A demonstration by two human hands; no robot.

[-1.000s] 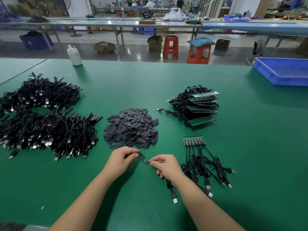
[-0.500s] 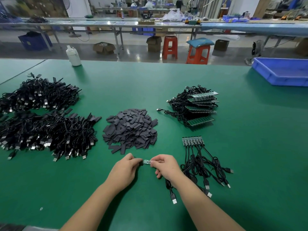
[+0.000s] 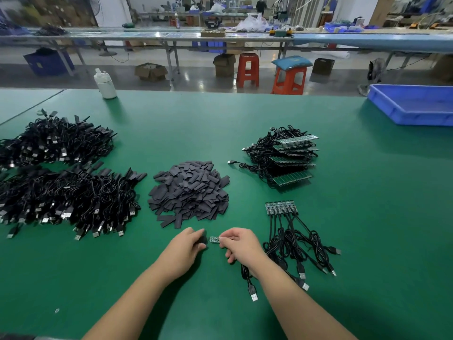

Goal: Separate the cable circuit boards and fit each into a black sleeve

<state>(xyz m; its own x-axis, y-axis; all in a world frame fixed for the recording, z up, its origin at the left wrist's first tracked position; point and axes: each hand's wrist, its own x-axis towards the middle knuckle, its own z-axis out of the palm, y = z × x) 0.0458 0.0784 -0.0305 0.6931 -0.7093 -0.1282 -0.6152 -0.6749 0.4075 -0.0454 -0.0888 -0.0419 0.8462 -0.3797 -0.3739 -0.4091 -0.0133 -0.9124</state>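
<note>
Head view: right hand (image 3: 241, 244) pinched a small circuit board (image 3: 214, 239); left hand (image 3: 182, 249) fingers curled around a black sleeve (image 3: 202, 240) just beside it, above the green counter (image 3: 367, 217).

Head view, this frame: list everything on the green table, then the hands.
Table: one, green.
Sleeve pile: one heap, dark grey, centre.
Finished cable piles: two heaps, black, left.
Uncut board stack: one, green boards with black cables, right of the sleeves.
Board strip: one, cables attached, near the right hand.
Bottle: one, white, far edge.
Crate: one, blue, far right.
Left hand: holds a black sleeve.
Right hand: pinches a single board.
</note>
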